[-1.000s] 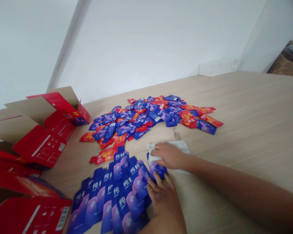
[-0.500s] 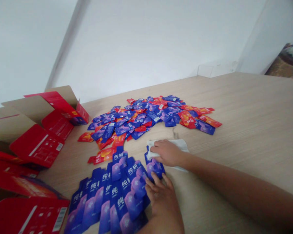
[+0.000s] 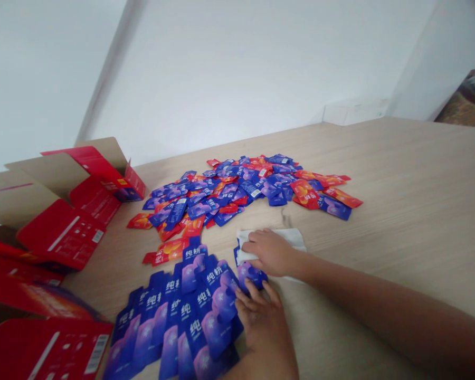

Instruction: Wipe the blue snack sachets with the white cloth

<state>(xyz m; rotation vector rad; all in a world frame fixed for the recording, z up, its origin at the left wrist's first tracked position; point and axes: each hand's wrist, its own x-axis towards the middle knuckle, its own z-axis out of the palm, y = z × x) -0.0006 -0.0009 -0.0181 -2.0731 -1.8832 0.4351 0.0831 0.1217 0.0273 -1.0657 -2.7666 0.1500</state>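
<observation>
Blue pouch [image 3: 247, 271] lengthwise, top away

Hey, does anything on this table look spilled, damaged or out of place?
One small oddity: a dark smudge on the tabletop, between the sachet pile and the white cloth. It stands out against the pale wood; whether it's dirt or grain, I can't tell.
</observation>
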